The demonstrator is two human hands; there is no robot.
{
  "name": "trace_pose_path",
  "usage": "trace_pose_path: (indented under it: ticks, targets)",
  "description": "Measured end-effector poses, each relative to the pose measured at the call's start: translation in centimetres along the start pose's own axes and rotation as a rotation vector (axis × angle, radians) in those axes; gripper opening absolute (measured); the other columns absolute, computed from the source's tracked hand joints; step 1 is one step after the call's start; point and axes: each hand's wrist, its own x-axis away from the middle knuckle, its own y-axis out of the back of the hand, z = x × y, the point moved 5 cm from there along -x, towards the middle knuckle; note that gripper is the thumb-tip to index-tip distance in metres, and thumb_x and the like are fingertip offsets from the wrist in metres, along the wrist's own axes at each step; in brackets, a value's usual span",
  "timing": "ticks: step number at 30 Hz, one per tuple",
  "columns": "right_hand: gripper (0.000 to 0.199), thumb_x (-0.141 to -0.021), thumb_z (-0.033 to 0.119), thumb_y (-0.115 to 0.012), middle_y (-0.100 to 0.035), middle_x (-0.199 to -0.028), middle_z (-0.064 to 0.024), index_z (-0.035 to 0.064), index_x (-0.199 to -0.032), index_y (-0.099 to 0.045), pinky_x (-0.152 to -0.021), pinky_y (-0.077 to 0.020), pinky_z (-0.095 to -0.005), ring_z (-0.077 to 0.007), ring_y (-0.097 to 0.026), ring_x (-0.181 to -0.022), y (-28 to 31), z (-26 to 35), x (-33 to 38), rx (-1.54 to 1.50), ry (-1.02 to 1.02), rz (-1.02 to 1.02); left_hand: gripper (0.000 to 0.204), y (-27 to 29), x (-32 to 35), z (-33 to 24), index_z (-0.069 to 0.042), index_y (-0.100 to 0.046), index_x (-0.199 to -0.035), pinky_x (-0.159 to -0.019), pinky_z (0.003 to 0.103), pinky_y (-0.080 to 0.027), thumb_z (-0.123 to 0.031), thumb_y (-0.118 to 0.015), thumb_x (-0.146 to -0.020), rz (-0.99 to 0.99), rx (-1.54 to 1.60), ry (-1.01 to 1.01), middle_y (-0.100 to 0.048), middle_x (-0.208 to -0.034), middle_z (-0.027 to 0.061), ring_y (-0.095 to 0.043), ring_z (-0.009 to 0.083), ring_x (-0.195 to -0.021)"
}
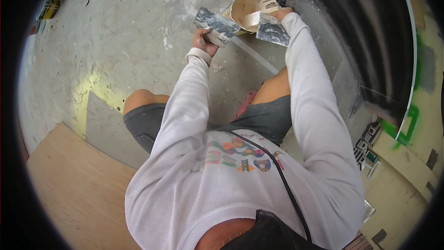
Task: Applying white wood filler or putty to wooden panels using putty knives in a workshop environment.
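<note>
At the far middle of the scene, over the dusty grey concrete floor [115, 55], both hands worked close together. Left hand [205, 41] was curled shut round the handle of a wide, putty-smeared steel spreading blade [215, 22], blade flat and slanting off toward the far left. Right hand [280, 14] was mostly hidden behind the cuff of the white long sleeve [300, 65]; it appeared clamped on a second broad grey-crusted steel blade [272, 30], though I could not see its fingers clearly. Second blade hung near-side of the container, tilted down.

Container: a torn-open pale bag or bucket mouth with beige filler paste inside [252, 7], lying just beyond and between the two blades. Contents looked like a smooth tan mass with streaks across it; how full it was I could not tell. Right-hand blade touched or nearly touched its rim; left-hand blade sat just beside it.

Judgement on step: paste was being loaded or transferred between blade and blade at the container mouth. Next move would call for a steady scrape of one edge along the other, keeping the loaded blade level so paste did not drop.

Other notes: bare knees and grey shorts [259, 118] below the arms; plywood sheet [78, 190] at near left; dark curved wall [365, 41] at far right.
</note>
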Motion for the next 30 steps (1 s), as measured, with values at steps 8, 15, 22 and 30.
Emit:
trace_pose_path:
  ticks: [8, 15, 22, 30]
  targets:
    - [0.034, -0.062, 0.023, -0.069, -0.062, -0.087, -0.0062, 0.0016, -0.087, -0.062, -0.07, -0.0431, -0.0241, -0.0142, -0.057, -0.077, 6.3, 0.0, 5.1, -0.264, -0.069, -0.201, 0.012, -0.3, -1.9, -5.3, -0.001, -0.049, -0.082, -0.065, 0.034, -0.048, -0.007, -0.044, -0.072, -0.067, -0.379, -0.167, -0.055, -0.076, 0.009, -0.056, 0.0222, -0.073]
    - [0.025, -0.066, 0.007, -0.066, -0.061, -0.082, -0.0103, -0.0047, -0.087, -0.058, -0.063, -0.0466, -0.025, -0.0142, -0.058, -0.07, 16.1, 2.6, 11.6, -0.338, 0.098, -0.286, 0.028, -6.6, -0.6, -2.2, 0.0, -0.048, -0.093, -0.054, 0.031, -0.045, 0.0, -0.048, -0.065, -0.015, -0.766, -0.301, -0.055, -0.078, 0.0094, -0.054, 0.0195, -0.065]
    - [0.029, -0.07, 0.009, -0.065, -0.06, -0.083, -0.0095, -0.005, -0.093, -0.054, -0.064, -0.0473, -0.024, -0.0134, -0.058, -0.069, 21.0, 7.7, 19.3, -0.509, 0.207, -0.235, 0.036, -8.7, -0.5, 2.4, -0.001, -0.041, -0.104, -0.067, 0.038, -0.048, 0.006, -0.044, -0.069, 0.081, -0.615, -0.178, -0.053, -0.091, 0.0114, -0.056, 0.0238, -0.079]
    - [0.024, -0.07, 0.006, -0.063, -0.06, -0.082, -0.0098, -0.0045, -0.09, -0.056, -0.065, -0.0469, -0.0242, -0.0138, -0.058, -0.07, 19.4, 9.0, 18.9, -0.443, 0.302, -0.326, 0.039, -9.4, 0.6, 3.1, -0.002, -0.036, -0.113, -0.078, 0.039, -0.047, 0.004, -0.042, -0.075, 0.234, -0.444, -0.06, -0.051, -0.104, 0.012, -0.054, 0.0248, -0.091]
